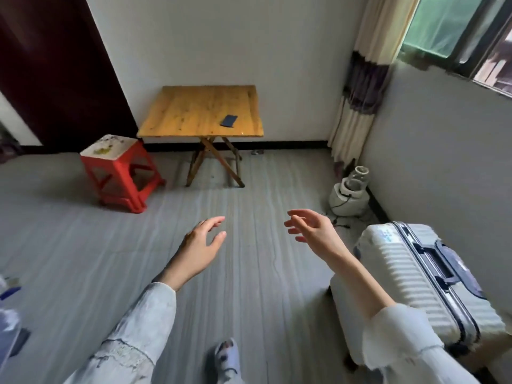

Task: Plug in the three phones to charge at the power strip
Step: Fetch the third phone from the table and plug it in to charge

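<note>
Wooden worktop [194, 112] carries one dark phone [229, 120], while left hand [201, 246] and right hand [311, 227] hover empty, fingers relaxed.

A single wide-angle view from a camera worn on a standing person's head, tilted forward and down across a grey floor [249, 273] toward a wooden folding table [201, 110] set against the far wall. The table sits well away, upper centre; a red stool [119, 176] is left of it and a suitcase [415, 278] much nearer than it, at the right edge. Lines bow toward the edges of the view, and there is no second view to share the scene
</note>
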`<action>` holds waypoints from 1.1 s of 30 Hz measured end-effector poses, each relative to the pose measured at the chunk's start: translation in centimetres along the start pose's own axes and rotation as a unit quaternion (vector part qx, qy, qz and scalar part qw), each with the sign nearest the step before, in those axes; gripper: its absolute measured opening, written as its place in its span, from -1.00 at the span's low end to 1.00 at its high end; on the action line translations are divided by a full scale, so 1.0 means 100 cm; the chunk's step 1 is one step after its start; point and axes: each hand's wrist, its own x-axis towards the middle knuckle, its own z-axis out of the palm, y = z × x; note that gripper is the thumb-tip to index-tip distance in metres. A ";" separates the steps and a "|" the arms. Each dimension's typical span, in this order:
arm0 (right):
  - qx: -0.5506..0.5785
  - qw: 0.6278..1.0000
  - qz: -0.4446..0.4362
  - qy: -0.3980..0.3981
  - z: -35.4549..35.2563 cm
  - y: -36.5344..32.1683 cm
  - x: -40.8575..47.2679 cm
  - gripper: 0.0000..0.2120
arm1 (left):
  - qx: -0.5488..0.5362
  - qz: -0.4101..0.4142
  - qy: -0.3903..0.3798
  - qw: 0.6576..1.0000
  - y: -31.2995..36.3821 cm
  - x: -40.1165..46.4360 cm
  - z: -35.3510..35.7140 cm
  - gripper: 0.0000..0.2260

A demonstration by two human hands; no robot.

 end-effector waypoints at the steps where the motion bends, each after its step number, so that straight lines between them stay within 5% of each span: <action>1: -0.001 1.000 -0.005 -0.003 0.006 -0.005 0.023 -0.80 | 0.000 -0.001 0.001 1.000 -0.008 0.022 -0.005 -0.69; 33: -0.058 0.996 0.044 -0.043 0.136 -0.094 0.709 -0.77 | 0.023 -0.088 -0.035 0.995 -0.204 0.662 -0.085 -0.71</action>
